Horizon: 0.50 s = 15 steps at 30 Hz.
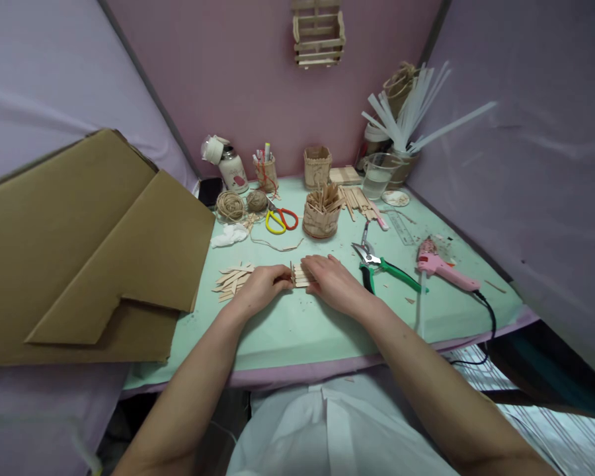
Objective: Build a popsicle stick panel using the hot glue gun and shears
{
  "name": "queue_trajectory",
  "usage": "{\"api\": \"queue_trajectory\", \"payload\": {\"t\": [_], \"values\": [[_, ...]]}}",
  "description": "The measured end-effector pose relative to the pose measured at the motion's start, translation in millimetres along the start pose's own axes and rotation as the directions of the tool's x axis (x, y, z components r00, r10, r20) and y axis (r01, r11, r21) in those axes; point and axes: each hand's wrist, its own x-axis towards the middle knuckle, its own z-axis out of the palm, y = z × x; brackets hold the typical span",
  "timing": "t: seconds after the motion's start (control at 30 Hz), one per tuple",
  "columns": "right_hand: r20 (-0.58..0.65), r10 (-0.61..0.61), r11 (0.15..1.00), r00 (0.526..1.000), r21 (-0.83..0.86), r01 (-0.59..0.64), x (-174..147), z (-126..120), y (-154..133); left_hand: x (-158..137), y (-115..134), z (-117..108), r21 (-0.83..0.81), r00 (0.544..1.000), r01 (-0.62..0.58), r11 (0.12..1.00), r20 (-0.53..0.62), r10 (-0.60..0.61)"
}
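Note:
A small panel of pale craft sticks (303,276) laid side by side rests on the green tabletop in front of me. My right hand (330,281) lies over its right part, fingers along the far edge and thumb at the near edge, steadying it. My left hand (268,284) is at the panel's left end, thumb and forefinger closed on a thin wooden stick (292,271) standing on edge there. Whether that stick touches the panel I cannot tell. Beside the left hand lies a loose pile of short, pointed stick pieces (232,280).
Green-handled pruning shears (377,261) and a pink glue gun (441,268) with its cord lie to the right. Behind are scissors (281,219), twine balls (231,206), a stick-filled cup (321,218) and a water cup (377,177). Folded cardboard (89,251) covers the left side.

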Motion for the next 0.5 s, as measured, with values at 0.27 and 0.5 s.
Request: {"api": "queue_trajectory", "payload": {"t": [0.27, 0.5], "values": [[-0.026, 0.015, 0.999, 1.000, -0.046, -0.017, -23, -23, -9, -2, -4, -3, -0.026, 0.999, 0.023, 0.999, -0.027, -0.024], [-0.277, 0.100, 0.988, 0.956, -0.084, -0.128, -90, -83, 39, -4, -9, -21, -0.108, 0.859, 0.073, 0.991, -0.498, -0.118]]}}
